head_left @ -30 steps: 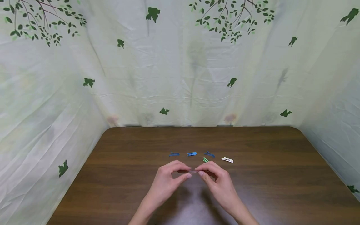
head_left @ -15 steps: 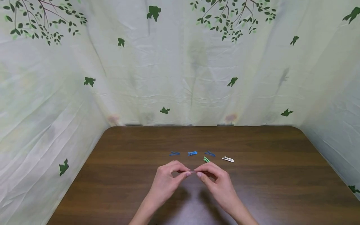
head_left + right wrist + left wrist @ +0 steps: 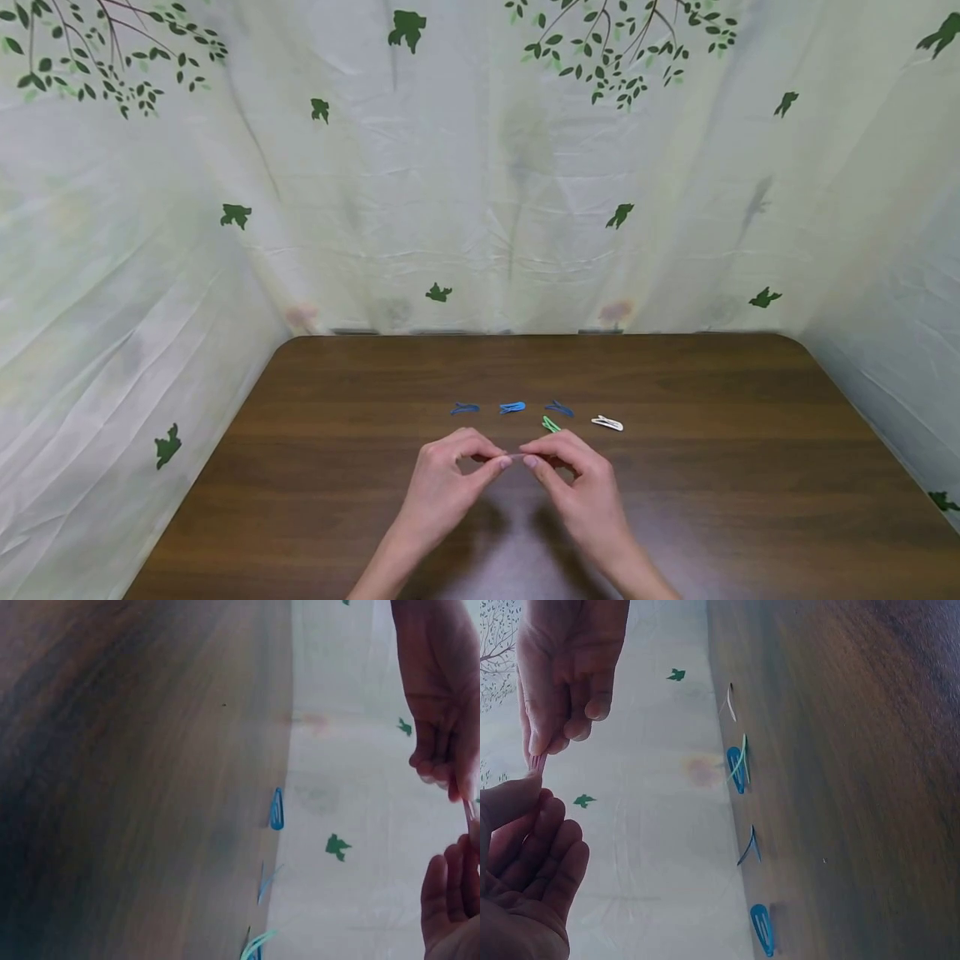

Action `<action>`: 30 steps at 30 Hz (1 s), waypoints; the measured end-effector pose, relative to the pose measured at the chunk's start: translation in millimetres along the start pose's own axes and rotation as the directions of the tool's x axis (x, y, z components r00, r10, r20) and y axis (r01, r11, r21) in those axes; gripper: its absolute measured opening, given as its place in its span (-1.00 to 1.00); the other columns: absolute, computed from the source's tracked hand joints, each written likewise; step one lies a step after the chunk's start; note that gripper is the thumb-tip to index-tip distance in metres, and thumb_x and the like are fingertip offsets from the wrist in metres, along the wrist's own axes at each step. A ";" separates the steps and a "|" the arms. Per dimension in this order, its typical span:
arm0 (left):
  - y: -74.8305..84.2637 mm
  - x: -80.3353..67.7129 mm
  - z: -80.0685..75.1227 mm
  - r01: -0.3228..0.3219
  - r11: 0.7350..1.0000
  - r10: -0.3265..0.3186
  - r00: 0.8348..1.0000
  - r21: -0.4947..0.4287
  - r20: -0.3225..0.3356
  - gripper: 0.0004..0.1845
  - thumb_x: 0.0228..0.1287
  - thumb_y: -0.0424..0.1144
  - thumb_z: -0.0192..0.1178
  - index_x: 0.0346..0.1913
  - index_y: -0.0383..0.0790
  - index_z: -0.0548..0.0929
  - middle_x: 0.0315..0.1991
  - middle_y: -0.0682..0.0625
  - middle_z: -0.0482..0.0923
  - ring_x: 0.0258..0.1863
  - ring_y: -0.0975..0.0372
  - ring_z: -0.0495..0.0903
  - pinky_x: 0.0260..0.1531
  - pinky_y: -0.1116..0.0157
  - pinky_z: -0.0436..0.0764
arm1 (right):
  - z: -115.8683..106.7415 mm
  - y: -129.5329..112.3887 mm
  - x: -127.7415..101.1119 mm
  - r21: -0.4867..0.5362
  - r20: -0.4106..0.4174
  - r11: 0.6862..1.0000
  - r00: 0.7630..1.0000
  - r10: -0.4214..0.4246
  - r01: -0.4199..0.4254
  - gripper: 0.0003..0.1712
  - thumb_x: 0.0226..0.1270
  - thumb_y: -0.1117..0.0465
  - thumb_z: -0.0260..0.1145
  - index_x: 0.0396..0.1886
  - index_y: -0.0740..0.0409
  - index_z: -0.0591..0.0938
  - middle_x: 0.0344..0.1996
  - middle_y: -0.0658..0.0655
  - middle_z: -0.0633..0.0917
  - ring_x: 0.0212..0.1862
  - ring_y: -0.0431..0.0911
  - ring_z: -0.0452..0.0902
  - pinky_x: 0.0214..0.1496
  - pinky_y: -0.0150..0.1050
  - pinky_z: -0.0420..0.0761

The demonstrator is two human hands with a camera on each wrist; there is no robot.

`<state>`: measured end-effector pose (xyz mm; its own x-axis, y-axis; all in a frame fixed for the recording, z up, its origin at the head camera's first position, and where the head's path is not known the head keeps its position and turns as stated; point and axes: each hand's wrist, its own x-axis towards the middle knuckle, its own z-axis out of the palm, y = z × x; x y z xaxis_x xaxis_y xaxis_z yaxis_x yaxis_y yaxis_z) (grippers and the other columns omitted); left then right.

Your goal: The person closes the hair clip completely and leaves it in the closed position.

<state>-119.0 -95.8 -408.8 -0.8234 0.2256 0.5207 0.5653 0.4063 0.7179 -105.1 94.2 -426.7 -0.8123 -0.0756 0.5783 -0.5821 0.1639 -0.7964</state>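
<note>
A small pinkish hair clip (image 3: 516,456) hangs above the table (image 3: 337,500), held at both ends. My left hand (image 3: 498,462) pinches its left end between thumb and forefinger. My right hand (image 3: 534,459) pinches the right end. In the left wrist view the clip (image 3: 536,763) shows as a thin pink strip between the two hands' fingertips. The right wrist view catches only a sliver of the clip (image 3: 469,808) at the frame's edge. Just beyond the hands, several more clips lie in a row: dark blue (image 3: 464,408), light blue (image 3: 512,407), dark blue (image 3: 558,408), green (image 3: 551,424) and white (image 3: 607,423).
The dark wooden table is closed in at the back and both sides by a pale curtain (image 3: 480,208) printed with green leaves. Bare wood stretches to the left and right of the hands.
The fingertips of both hands have drawn slightly closer together on the pink clip. The clips on the table have not moved.
</note>
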 end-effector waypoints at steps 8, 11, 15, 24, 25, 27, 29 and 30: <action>0.5 -0.4 2.6 -0.028 0.999 0.028 1.000 0.018 -0.001 -0.88 0.12 -0.31 0.46 -0.42 0.00 0.75 -0.43 0.34 0.61 -0.38 0.40 0.58 -0.40 0.36 0.52 | 5.6 1.1 -4.6 -0.147 -0.074 0.989 0.996 -0.045 0.033 -0.86 0.23 0.34 0.45 -0.24 0.04 0.76 -0.42 -0.10 0.62 -0.40 -0.21 0.53 -0.36 -0.37 0.52; -1.0 -0.7 1.8 0.002 1.000 -0.002 1.000 0.011 0.018 -0.90 0.14 -0.29 0.45 -0.40 0.02 0.76 -0.42 0.35 0.62 -0.38 0.41 0.58 -0.40 0.37 0.51 | 5.2 1.8 -4.5 -0.118 -0.066 0.993 0.998 -0.021 0.013 -0.87 0.23 0.34 0.44 -0.23 0.08 0.76 -0.40 -0.08 0.64 -0.39 -0.20 0.53 -0.33 -0.39 0.53; -1.1 -0.4 -0.3 0.064 0.998 -0.063 0.997 -0.021 0.053 -0.90 0.18 -0.25 0.42 -0.37 0.07 0.76 -0.41 0.36 0.62 -0.36 0.39 0.58 -0.34 0.37 0.51 | 4.1 2.0 -3.2 -0.065 -0.056 0.998 0.998 0.005 -0.008 -0.83 0.22 0.38 0.43 -0.22 0.09 0.76 -0.36 -0.04 0.66 -0.36 -0.17 0.53 -0.29 -0.39 0.54; 1.2 2.4 -5.2 0.238 0.956 -0.210 0.964 -0.174 0.162 -0.93 0.24 -0.24 0.37 -0.30 0.06 0.75 -0.36 0.19 0.69 -0.28 0.28 0.62 -0.13 0.31 0.58 | 0.1 -14.1 4.3 0.069 -0.040 0.998 0.999 0.003 0.000 -0.73 0.15 0.58 0.37 -0.22 0.21 0.75 -0.32 0.15 0.67 -0.32 -0.09 0.55 -0.27 -0.42 0.54; 1.1 2.5 -5.5 0.250 0.951 -0.219 0.960 -0.182 0.175 -0.93 0.24 -0.24 0.37 -0.30 0.05 0.75 -0.35 0.18 0.69 -0.27 0.28 0.63 -0.13 0.31 0.58 | -0.3 -17.8 5.1 0.083 -0.038 0.997 0.999 0.004 -0.001 -0.73 0.14 0.59 0.37 -0.23 0.23 0.75 -0.33 0.17 0.66 -0.32 -0.09 0.54 -0.28 -0.42 0.54; 0.9 2.5 -5.7 0.274 0.942 -0.236 0.952 -0.194 0.197 -0.93 0.24 -0.25 0.37 -0.29 0.04 0.75 -0.34 0.15 0.70 -0.27 0.27 0.63 -0.15 0.31 0.59 | -1.2 -23.3 6.4 0.113 -0.032 0.994 0.999 0.013 -0.009 -0.73 0.15 0.60 0.35 -0.22 0.26 0.75 -0.32 0.20 0.66 -0.29 -0.09 0.55 -0.28 -0.42 0.54; 1.1 2.8 -6.0 0.298 0.933 -0.253 0.942 -0.202 0.219 -0.93 0.24 -0.25 0.37 -0.29 0.04 0.75 -0.33 0.10 0.70 -0.27 0.26 0.64 -0.17 0.31 0.60 | -2.0 -26.0 7.1 0.135 -0.022 0.990 0.999 0.040 -0.037 -0.75 0.18 0.58 0.35 -0.21 0.28 0.75 -0.30 0.20 0.66 -0.27 -0.09 0.55 -0.27 -0.41 0.55; 0.7 2.7 -5.8 0.305 0.930 -0.258 0.939 -0.206 0.226 -0.93 0.24 -0.26 0.37 -0.29 0.03 0.74 -0.33 0.08 0.70 -0.27 0.25 0.64 -0.18 0.31 0.60 | -2.4 -26.8 7.4 0.143 -0.017 0.988 0.998 0.053 -0.051 -0.77 0.19 0.57 0.34 -0.20 0.28 0.75 -0.29 0.20 0.66 -0.25 -0.10 0.56 -0.26 -0.41 0.55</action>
<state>-120.5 -100.0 -404.2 -0.9304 0.3073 0.1996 0.2848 0.2639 0.9215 -95.4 91.6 -400.6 -0.8416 -0.0503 0.5377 -0.5393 0.0250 -0.8417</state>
